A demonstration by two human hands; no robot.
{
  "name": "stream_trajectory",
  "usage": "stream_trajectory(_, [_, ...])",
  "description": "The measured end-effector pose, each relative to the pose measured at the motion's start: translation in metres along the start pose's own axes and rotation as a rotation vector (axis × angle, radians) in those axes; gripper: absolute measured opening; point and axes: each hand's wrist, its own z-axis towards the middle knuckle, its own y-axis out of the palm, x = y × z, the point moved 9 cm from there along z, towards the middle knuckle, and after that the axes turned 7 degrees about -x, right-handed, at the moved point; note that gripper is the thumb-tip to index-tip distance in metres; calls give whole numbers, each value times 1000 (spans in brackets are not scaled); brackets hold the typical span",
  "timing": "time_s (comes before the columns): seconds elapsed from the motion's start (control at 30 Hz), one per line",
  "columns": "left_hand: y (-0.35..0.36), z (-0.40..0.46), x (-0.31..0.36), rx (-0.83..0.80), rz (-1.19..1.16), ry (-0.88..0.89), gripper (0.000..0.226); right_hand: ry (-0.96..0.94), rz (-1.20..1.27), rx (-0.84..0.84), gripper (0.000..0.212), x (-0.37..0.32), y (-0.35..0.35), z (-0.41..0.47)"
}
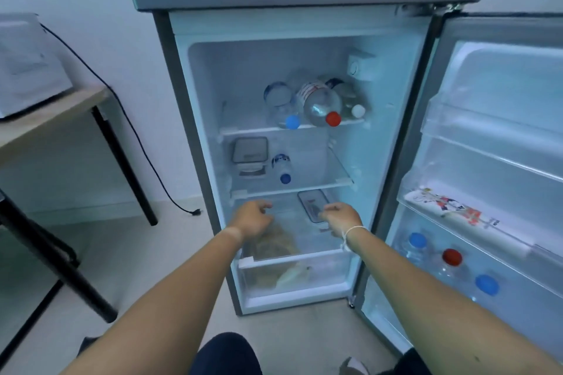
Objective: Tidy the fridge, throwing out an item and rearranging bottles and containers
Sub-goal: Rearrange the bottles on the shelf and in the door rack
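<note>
1. Both arms reach into the open fridge (195,76) at the lowest glass shelf (292,257).
2. Left hand (253,220) hovers over a brownish bagged item (275,242). Fingers loosely curled, holding nothing; probably the throw-out candidate.
3. Right hand (341,218) sits at the front edge of a flat lidded container (313,202). Fingers half curled; can't tell if they're actually gripping it.
4. Water bottles (318,100) lie on their sides on the top shelf so they fit; more stand upright in the door rack (457,277).
</note>
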Motion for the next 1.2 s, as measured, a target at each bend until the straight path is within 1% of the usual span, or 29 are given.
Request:
stream_trajectory(0.17, [0,-8,26,23,14,45,45,-8,61,34,24,-5,-17,-9])
stream_trajectory(0.33, [-4,-15,38,34,32,63,45,-59,56,42,35,-17,-24,-21])
stream_trajectory(0.67, [-4,-25,49,25,43,93,48,-99,0,54,40,-20,-37,-35])
stream_trajectory(0.8, [-12,-28,45,57,118,109,48,-96,-21,53,39,-18,-27,-29])
stream_trajectory(0.87, [-23,-29,44,102,213,136,48,-97,-44,42,39,-18,-18,-23])
stream_trajectory(0.9, [-31,-28,45,135,296,158,48,-96,-58,36,39,-19,-12,-18])
stream_trajectory(0.97, [-44,-25,49,194,545,213,49,-89,-63,24,40,-22,0,-7])
stream_trajectory(1.1, [-66,-10,61,256,1086,350,47,-110,-64,9,39,-35,26,22])
stream_trajectory(1.2, [-92,-5,79,411,1390,481,41,-119,-76,2,39,-50,46,51])
